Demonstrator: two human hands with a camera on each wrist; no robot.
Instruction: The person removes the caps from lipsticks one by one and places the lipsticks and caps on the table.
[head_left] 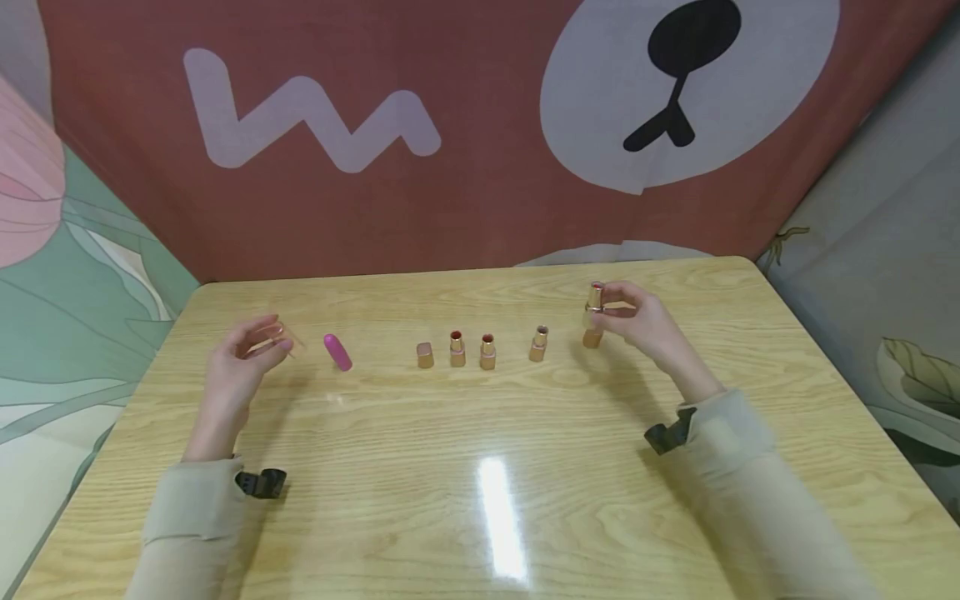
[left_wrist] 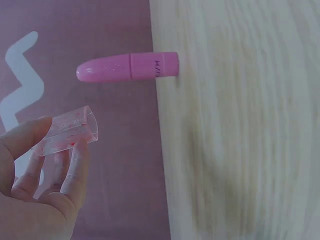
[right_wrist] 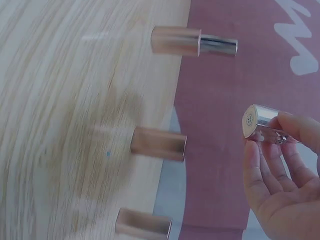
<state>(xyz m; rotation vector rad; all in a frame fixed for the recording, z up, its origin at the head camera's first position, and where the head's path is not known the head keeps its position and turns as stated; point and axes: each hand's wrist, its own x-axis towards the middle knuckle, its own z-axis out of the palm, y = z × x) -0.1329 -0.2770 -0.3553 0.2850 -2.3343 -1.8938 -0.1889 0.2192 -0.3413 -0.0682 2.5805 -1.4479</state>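
My left hand (head_left: 243, 358) pinches a clear plastic cap (left_wrist: 72, 131) with reddish marks, lifted off the table. Standing just right of that hand is a bright pink lipstick tube (left_wrist: 127, 67). On the right, my right hand (head_left: 637, 321) grips a gold lipstick (head_left: 596, 296) in the air, its dark red tip facing up; the right wrist view shows its round labelled base (right_wrist: 250, 121). Below it a rose-gold block-shaped piece (right_wrist: 159, 143) stands on the table. A similar piece (right_wrist: 143, 223) shows at that view's lower edge.
Along the table's middle stand a rose-gold piece (head_left: 425, 356), two uncapped lipsticks with red tips (head_left: 457, 350), and another uncapped lipstick (head_left: 538, 344). A red printed cloth (head_left: 480, 208) hangs behind the wooden table (head_left: 390, 500).
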